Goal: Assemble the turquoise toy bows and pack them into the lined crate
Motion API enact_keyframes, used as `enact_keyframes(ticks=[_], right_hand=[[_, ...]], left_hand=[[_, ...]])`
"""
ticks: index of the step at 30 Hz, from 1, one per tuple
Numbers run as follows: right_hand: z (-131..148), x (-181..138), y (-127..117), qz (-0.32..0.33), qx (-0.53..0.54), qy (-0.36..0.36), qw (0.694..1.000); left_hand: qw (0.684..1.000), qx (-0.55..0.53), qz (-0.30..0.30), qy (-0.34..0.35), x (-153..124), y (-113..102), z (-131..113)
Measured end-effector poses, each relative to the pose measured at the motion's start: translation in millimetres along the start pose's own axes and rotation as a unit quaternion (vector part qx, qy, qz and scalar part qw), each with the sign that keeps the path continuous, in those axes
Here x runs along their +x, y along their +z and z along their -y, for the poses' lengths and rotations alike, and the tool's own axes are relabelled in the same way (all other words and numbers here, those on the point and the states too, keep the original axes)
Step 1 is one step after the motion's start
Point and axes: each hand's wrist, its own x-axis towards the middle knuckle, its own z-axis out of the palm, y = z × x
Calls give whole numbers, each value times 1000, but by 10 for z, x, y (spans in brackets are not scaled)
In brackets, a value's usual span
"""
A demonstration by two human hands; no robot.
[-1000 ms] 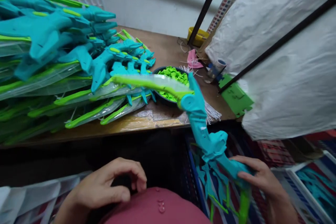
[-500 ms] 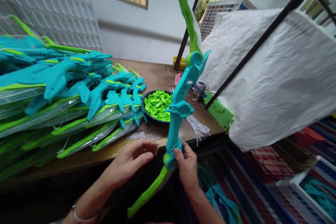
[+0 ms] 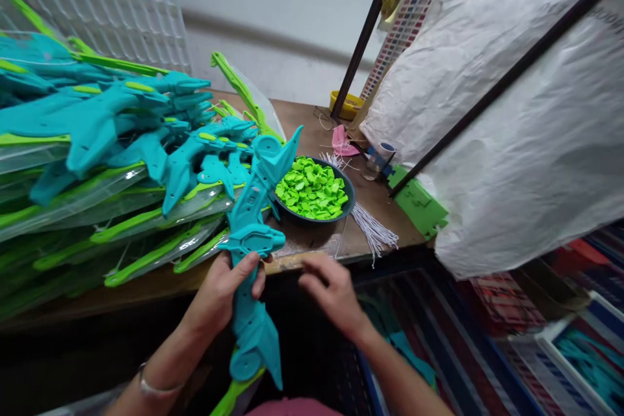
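Observation:
My left hand [image 3: 221,292] is wrapped round the grip of a teal and green toy bow [image 3: 253,234], which leans up and away over the table edge, its green limb tip near the back. My right hand [image 3: 331,296] hovers just right of the bow with its fingers loosely curled and nothing in them. A dark bowl [image 3: 347,203] of small bright green plastic pieces [image 3: 312,187] sits on the wooden table [image 3: 312,130] just beyond both hands.
A tall heap of bagged teal and green toy bows [image 3: 97,149] fills the left of the table. White strings [image 3: 373,229] lie by the bowl. A big white sack [image 3: 511,117], black poles and a green plastic part [image 3: 419,205] stand at right. Crates lie below.
The bow passed from my right hand to my left and tilted leftward toward the heap. My right hand let go and now hovers beside it.

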Motion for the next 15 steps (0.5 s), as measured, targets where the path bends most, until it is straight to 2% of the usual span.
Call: enact_keyframes(ticks=[2,3,4,6,8,11,15], right_hand=[[-136,450,-293,-76,-89,-7,993],[-222,691,-415,-81,-153,-5,985],[-318,930,-512,-61,-231,13,971],[-519,1365,-621,19,-386,75,919],[-707,1689,-630,71,-468,129,871],[-916,1929,-562,95,-499,172,844],[-1046,1960,-543,110,-507,194,833]], left_hand=[[1000,-25,-3,2,-22,-65,-10],[999,-43,0,5,-26,-78,-16],[998,-63,8,7,-23,-78,-20],[994,-105,26,14,4,-49,-21],[989,-140,33,34,50,-2,-10],[981,-177,29,67,131,52,34],[979,-195,26,58,217,80,129]])
